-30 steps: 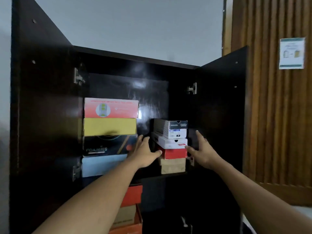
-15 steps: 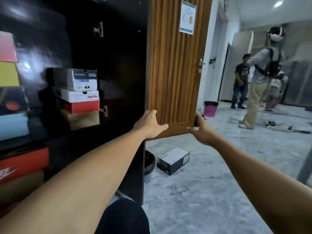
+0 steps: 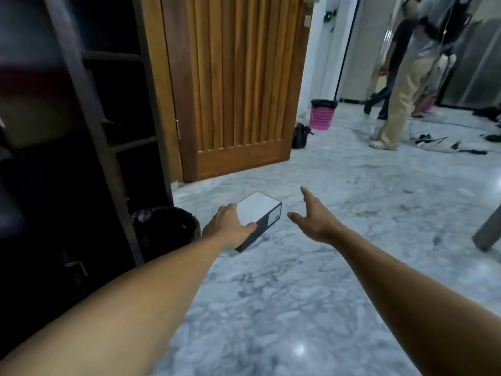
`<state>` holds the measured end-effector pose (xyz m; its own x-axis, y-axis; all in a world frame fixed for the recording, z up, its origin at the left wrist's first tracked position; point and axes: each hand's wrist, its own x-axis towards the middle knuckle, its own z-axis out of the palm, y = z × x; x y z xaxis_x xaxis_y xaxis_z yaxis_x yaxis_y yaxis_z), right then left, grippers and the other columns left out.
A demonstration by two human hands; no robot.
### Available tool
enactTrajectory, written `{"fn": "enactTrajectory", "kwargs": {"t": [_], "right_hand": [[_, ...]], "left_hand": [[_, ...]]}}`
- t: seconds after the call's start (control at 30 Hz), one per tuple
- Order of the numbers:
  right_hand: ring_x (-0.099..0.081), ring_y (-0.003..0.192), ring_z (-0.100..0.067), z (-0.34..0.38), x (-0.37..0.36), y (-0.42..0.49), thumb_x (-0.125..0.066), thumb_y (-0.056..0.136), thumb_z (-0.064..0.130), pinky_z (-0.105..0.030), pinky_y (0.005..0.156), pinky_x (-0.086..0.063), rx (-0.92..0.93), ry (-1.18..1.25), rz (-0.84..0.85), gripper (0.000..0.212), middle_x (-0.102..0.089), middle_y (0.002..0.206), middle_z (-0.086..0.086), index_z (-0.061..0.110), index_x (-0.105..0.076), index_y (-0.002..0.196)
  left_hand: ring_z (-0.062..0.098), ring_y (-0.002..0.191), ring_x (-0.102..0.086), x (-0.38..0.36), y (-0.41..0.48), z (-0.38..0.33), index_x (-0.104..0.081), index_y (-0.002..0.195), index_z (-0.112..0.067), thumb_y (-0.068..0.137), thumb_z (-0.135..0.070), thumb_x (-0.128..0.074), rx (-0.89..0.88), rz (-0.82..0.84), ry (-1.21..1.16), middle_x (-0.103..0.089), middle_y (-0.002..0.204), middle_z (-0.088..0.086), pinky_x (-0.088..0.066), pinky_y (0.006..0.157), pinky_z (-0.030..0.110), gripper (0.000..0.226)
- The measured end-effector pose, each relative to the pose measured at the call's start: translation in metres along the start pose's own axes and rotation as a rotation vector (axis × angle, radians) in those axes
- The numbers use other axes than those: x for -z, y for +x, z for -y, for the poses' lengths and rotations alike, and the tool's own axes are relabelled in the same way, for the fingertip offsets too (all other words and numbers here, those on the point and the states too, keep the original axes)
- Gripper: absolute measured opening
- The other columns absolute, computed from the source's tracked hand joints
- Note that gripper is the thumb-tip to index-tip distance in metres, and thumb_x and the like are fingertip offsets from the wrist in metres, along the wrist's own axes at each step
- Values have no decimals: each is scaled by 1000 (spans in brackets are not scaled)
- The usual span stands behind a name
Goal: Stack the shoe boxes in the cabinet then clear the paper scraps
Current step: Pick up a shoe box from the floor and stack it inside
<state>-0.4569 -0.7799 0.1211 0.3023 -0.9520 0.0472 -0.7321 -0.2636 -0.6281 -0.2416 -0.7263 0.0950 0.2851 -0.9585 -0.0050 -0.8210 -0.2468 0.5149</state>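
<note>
The shoe box (image 3: 260, 210) lies flat on the floor (image 3: 298, 294), mid frame, its long side running from lower left to upper right. A moment ago both hands were up high; now the left hand (image 3: 229, 226) lies on the box's near end, its grip too hidden to tell. The right hand (image 3: 311, 221) is spread wide just beside the box, touching nothing

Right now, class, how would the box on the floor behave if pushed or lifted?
The box probably stays stiff: its edges look square. It should slide, not roll, lying flat on the glossy floor. Being low and wide, it seems unlikely to tip.
</note>
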Motion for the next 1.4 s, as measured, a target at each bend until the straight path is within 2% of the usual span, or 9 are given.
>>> {"fn": "enactTrajectory", "kwargs": {"t": [0.13,0.27,0.37,0.57,0.93,1.1,1.2,1.3,1.4], "right_hand": [[-24,149,-27,-64,-46,59,-57,98,34,-37,118,-25,-37,23,53,82,-17,164,-13,16,-5,159],[-24,149,-27,-111,-84,107,-55,99,36,-34,117,-24,-81,23,95,81,-16,164,-13,14,-6,159],[-24,149,-26,-129,-113,146,-55,99,36,-34,117,-24,-85,54,87,80,-18,163,-13,13,-8,159],[-23,149,-24,-143,-170,208,-55,100,35,-31,117,-22,-56,152,47,76,-22,162,-12,11,-13,158],[-20,150,-21,-173,-213,237,-53,100,37,-27,115,-21,-45,184,97,76,-18,164,-8,13,-11,159],[-20,150,-23,-188,-204,236,-55,99,39,-32,118,-21,-81,187,37,78,-17,163,-9,12,-13,158],[-21,149,-26,-198,-195,235,-54,96,50,-55,118,-24,-154,131,-16,82,-15,164,-5,17,-12,158],[-12,151,-27,-211,-182,230,-48,93,61,-69,113,-15,-287,-66,-106,83,-11,164,-2,22,-11,157],[-7,151,-31,-233,-170,221,-49,90,66,-72,110,-13,-406,-149,-124,90,-8,164,-2,20,-10,157]], "left_hand": [[29,121,-54,-70,62,32,-43,144,-19,84,-62,-61,115,3,-62,-48,141,4,-51,88,37,77],[28,105,-59,-126,112,57,-58,112,-21,81,-60,-61,196,-11,-138,-60,116,3,-54,83,41,50],[30,109,-58,-158,150,72,-59,114,-20,79,-62,-59,263,-47,-190,-61,118,5,-53,87,43,55],[36,131,-43,-206,218,92,-35,145,-15,86,-55,-63,422,-143,-260,-43,143,12,-43,101,46,76],[33,138,-41,-256,272,100,5,158,-12,88,-43,-70,605,-170,-578,-34,157,13,-37,112,41,107],[28,130,-49,-250,274,111,-16,156,-14,88,-33,-74,503,-118,-574,-48,148,7,-41,108,34,91],[27,124,-53,-240,274,121,-31,148,-19,87,-28,-75,365,53,-496,-54,142,2,-45,102,37,76],[26,123,-56,-230,270,125,-23,155,-29,85,-27,-78,265,208,-444,-52,144,-3,-49,98,44,89],[22,110,-62,-223,263,123,-24,155,-39,86,-14,-77,194,312,-475,-56,135,-9,-57,71,37,91]]}}
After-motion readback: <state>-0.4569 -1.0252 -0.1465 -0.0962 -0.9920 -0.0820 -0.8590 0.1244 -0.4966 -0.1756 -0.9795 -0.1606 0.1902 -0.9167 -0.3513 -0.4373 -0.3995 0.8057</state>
